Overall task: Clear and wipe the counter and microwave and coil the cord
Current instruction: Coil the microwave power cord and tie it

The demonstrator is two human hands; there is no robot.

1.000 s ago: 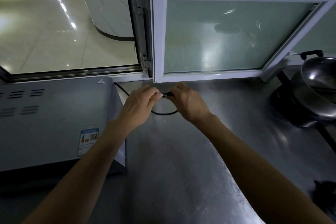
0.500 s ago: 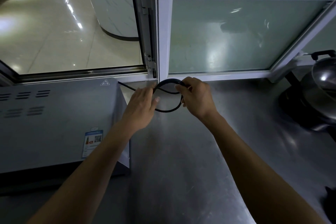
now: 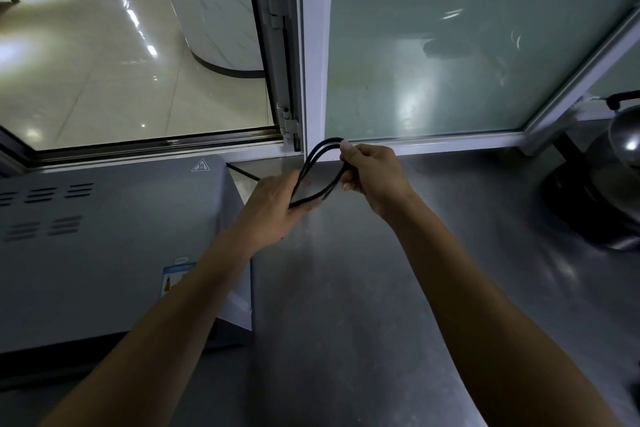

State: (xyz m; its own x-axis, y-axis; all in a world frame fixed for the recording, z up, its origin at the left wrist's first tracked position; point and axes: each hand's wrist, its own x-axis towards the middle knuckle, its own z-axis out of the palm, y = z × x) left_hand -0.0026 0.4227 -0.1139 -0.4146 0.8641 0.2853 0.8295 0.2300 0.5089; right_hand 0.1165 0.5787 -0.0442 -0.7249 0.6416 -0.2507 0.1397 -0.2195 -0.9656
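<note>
Gripping looped black cord (image 3: 313,173): left hand (image 3: 273,208) and right hand (image 3: 375,177), above steel counter (image 3: 346,305) beside microwave (image 3: 104,246).

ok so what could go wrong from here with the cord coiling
1. The cord is held in loose loops between the left hand and right hand; a slack grip could let them spring apart.
2. One end runs taut behind the microwave; pulling harder may strain that end or shift the appliance.
3. The loops are raised near the window frame, and its hinge hardware is close enough that they might snag.
</note>
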